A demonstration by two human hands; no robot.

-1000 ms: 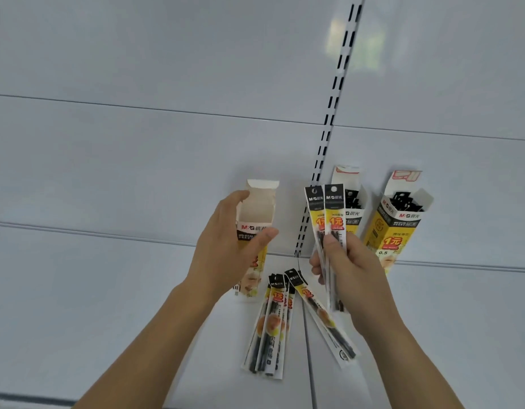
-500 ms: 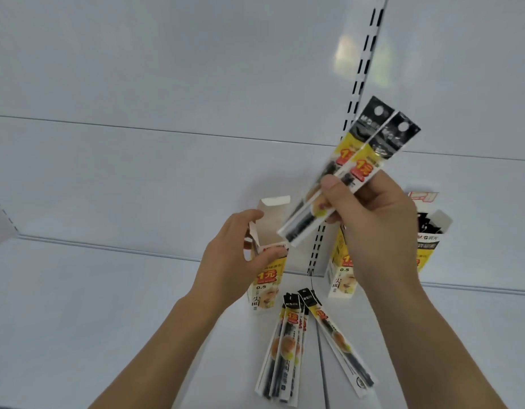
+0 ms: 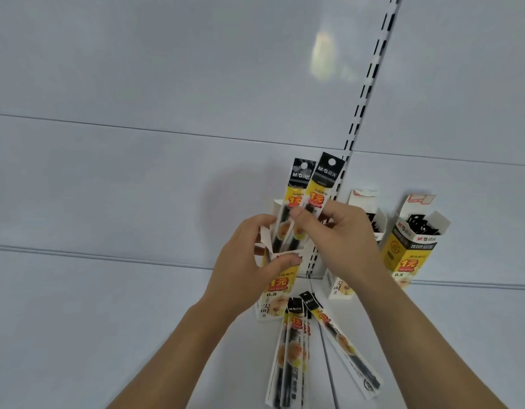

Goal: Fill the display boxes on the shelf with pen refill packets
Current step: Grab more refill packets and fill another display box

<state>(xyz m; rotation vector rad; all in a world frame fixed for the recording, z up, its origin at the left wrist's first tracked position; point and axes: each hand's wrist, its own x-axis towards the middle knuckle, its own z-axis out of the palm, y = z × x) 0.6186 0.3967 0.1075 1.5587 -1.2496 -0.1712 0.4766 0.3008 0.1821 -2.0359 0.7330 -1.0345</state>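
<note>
Head view, looking down onto a white metal shelf [image 3: 107, 320] backed by pale panels and a white slotted upright rail [image 3: 370, 75].

Left hand [image 3: 243, 273] curled round a tall yellow-and-white cardboard display box [image 3: 274, 287] standing near the middle of the shelf, thumb pressed across its front just below the open mouth, fingers wrapped behind its left edge. White top flap of that box raised behind the opening.

Right hand [image 3: 341, 234] pinching two long, narrow black-and-yellow pen refill packets [image 3: 310, 196] between thumb and fingers, roughly at mid-length. Packets held almost upright, side by side, lower ends already inside the mouth of the gripped box, black hang-hole headers sticking up well above it.

Just right of the hands, partly hidden behind the right wrist, a second white-and-yellow display box [image 3: 338, 287] standing against the back panel, black packet tops visible in its opening. Further right, a third yellow display box [image 3: 409, 255] leaning a little, flap open, also holding black-topped packets.

Nearer, on the shelf surface between the two forearms, a fan of loose refill packets [image 3: 293, 352] lying flat, headers pointing toward the gripped box; one more single packet [image 3: 347, 349] angled off to the right of that fan, its far end touching the others.
</note>
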